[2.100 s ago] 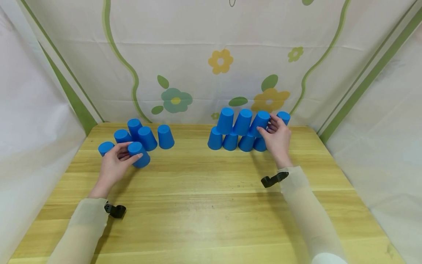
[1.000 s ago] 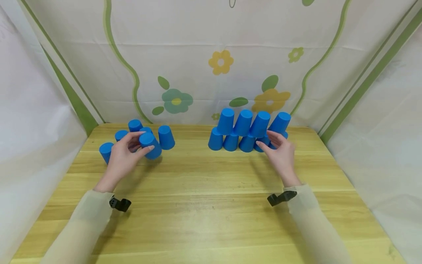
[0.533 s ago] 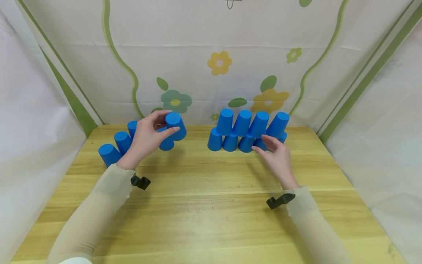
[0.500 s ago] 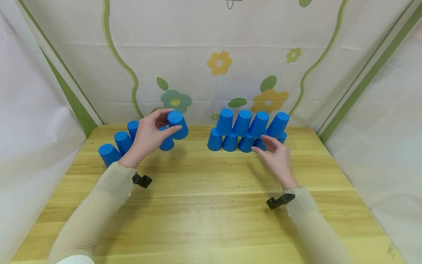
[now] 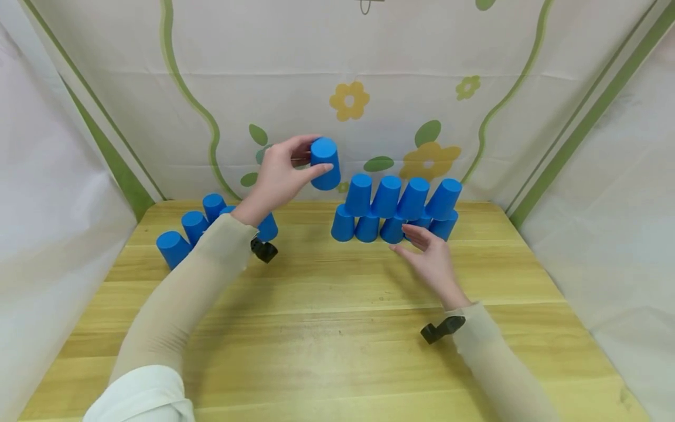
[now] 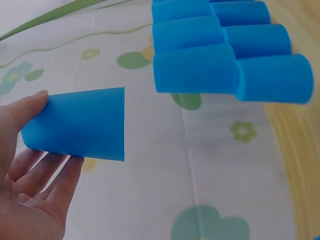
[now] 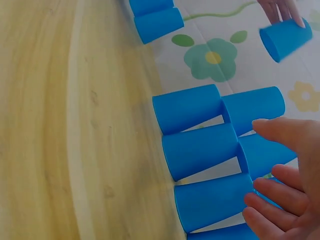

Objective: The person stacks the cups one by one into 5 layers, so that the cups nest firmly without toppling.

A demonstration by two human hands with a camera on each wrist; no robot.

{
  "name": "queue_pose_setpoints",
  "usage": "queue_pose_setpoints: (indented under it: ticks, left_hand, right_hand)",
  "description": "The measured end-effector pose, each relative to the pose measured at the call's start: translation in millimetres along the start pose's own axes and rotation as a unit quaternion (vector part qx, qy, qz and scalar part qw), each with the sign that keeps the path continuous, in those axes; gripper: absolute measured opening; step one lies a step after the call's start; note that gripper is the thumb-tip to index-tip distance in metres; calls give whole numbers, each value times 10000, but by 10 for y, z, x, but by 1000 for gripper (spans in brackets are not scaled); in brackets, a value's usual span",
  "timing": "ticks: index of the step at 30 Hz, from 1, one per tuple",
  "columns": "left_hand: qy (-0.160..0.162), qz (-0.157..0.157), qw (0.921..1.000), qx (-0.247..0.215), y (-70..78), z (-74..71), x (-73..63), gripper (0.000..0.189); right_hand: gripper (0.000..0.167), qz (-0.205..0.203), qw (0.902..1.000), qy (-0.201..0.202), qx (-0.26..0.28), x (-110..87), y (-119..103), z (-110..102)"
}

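Observation:
My left hand [image 5: 285,173] holds a blue plastic cup [image 5: 325,164] upside down between thumb and fingers, raised above and to the left of the stacked cups. In the left wrist view that held cup [image 6: 85,125] is apart from the stack. The stack has two tiers of upside-down blue cups: a bottom row [image 5: 367,228] on the table and an upper row [image 5: 387,197] bridging it. My right hand [image 5: 429,261], fingers spread and holding nothing, hovers just in front of the bottom row's right part. In the right wrist view its thumb and fingers [image 7: 280,195] overlap the stack.
Several more upside-down blue cups [image 5: 174,248] stand in a group on the table's left side, partly hidden behind my left forearm. The wooden table [image 5: 337,328] meets a flower-printed fabric backdrop [image 5: 295,88] behind the cups. Fabric also hangs at both sides.
My left hand has lifted a cup from the left group and carried it right and up towards the stack. My right hand has let go of an upper-row cup and drawn back down.

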State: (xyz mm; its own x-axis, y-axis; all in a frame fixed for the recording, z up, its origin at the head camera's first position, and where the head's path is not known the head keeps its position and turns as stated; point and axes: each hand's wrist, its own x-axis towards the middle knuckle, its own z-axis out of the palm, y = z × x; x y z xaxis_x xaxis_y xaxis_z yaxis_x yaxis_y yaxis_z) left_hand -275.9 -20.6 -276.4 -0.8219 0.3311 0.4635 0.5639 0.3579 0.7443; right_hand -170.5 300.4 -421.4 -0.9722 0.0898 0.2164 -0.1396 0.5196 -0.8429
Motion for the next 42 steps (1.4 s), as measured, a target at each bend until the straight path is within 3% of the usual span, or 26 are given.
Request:
queue_pose_setpoints:
  ticks: [12, 18, 23, 36, 42]
  left_hand:
    - [-273, -141, 9994, -158, 174, 512, 434, 60]
    - [-534, -167, 9983, -166, 186, 773, 525, 61]
    - [-487, -235, 9983, -240, 154, 900, 546, 60]
    - [-368, -537, 9974, -314, 66, 954, 527, 62]
    - [-154, -550, 9971, -506, -25, 706, 354, 65]
  right_hand:
    - [53, -329, 9982, -508, 52, -99, -38, 215]
    - [51, -309, 9976, -618, 81, -149, -89, 316]
    - [53, -291, 9969, -706, 175, -184, -117, 371]
    - [55, -364, 9955, -862, 124, -162, -153, 463]
    - [55, -514, 9927, -1052, 283, -90, -245, 680]
